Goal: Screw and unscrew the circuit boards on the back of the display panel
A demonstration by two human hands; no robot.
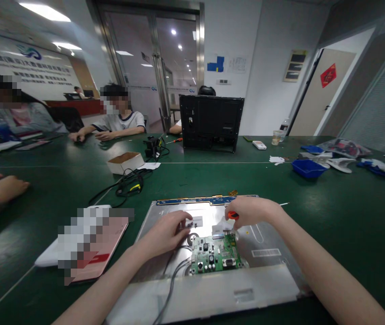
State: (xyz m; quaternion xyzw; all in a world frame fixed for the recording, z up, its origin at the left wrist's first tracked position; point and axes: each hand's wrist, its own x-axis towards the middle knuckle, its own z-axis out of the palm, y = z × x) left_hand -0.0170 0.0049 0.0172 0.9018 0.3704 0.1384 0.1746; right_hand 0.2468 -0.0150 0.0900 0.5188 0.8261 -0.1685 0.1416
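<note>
A bare metal display panel (270, 275) lies flat on the table in front of me, with a green circuit board (214, 255) on it. A blue circuit strip (188, 201) runs along the panel's far edge. My right hand (251, 210) is closed around an orange-handled screwdriver (233, 215), over the far right corner of the green board. A thin pale shaft shows beyond that hand. My left hand (168, 230) rests on the panel left of the board, thumb and fingers apart. Small dark screws (192, 224) lie by its fingertips. Grey cables (172, 284) lead from the board's left side.
Left of the panel are a white object (48, 253) and a pink one (111, 248), both partly blurred. Farther off are black cables (124, 187), an open box (125, 163), a black monitor housing (212, 122) and a blue tray (309, 169). Another person's hands (2, 189) rest at left.
</note>
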